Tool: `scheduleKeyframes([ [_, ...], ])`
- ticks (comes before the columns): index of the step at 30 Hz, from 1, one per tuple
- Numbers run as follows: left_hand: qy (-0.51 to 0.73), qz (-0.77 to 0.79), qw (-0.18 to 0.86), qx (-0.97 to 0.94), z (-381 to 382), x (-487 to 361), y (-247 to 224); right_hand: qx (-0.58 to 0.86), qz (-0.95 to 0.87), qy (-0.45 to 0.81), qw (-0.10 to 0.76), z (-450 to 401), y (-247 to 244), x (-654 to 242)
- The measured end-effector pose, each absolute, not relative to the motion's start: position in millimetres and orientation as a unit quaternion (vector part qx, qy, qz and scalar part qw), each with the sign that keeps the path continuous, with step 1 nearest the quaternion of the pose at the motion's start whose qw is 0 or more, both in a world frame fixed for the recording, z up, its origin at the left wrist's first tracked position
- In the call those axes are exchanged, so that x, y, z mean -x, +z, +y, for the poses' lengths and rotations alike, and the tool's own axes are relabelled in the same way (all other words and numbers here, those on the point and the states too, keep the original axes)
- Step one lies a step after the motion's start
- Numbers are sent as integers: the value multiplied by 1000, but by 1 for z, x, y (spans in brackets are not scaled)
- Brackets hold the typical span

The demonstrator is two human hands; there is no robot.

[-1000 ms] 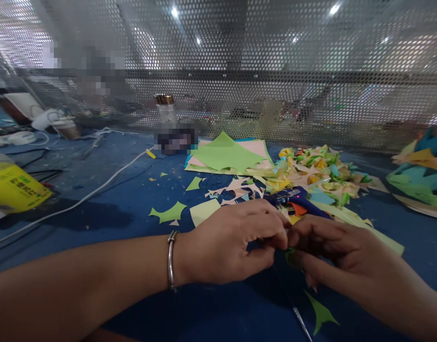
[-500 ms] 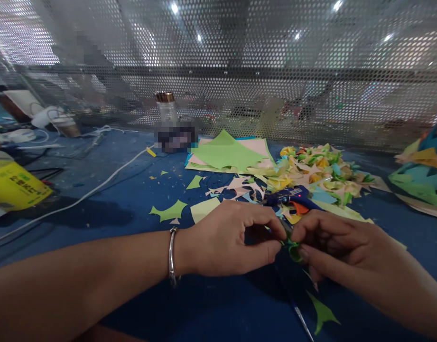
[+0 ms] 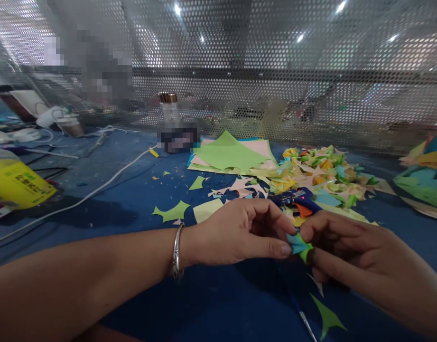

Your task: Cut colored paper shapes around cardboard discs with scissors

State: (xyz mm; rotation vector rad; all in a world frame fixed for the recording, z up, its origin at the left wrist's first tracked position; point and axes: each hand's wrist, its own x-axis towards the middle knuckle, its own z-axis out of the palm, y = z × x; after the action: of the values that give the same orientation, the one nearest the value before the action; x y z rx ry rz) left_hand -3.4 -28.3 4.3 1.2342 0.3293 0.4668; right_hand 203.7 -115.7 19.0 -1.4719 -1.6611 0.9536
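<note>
Between my two hands is a small paper flower with blue and green petals. My left hand, a silver bangle at its wrist, pinches the blue side between thumb and forefinger. From the other side my right hand grips the green part, its lower fingers curled out of sight. Just behind the hands lies a blue glue gun with an orange trigger and a small red light. A thin stick-like tool rests below them, beside a green paper scrap.
A pile of small folded paper pieces spreads at the back right, next to stacked coloured sheets. Paper scraps lie about. A white cable crosses the left side, near a yellow-labelled container. A perforated metal screen stands behind.
The paper flower has turned between my fingers, so its blue petals now show clearly. Both hands have shifted slightly to the right in the view.
</note>
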Motion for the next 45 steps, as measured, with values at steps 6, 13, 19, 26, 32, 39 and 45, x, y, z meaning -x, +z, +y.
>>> scheduleKeyframes([
  [6,220,168,759,-590,-28,5,7,560,-680,355,314,-114,20,-206],
  [13,223,181,702,-652,-30,7,11,555,-697,312,331,-113,19,-202],
  [19,236,181,638,-710,-31,7,13,550,-705,289,341,-115,12,-205],
  [26,257,191,526,-788,-31,9,15,549,-708,291,334,-114,19,-200],
  [32,295,197,425,-833,-35,7,18,555,-723,267,313,-113,17,-203],
  [39,299,222,428,-824,-38,5,16,569,-713,231,339,-112,16,-199],
  [45,334,227,388,-829,-40,4,15,561,-737,209,315,-111,13,-203],
])
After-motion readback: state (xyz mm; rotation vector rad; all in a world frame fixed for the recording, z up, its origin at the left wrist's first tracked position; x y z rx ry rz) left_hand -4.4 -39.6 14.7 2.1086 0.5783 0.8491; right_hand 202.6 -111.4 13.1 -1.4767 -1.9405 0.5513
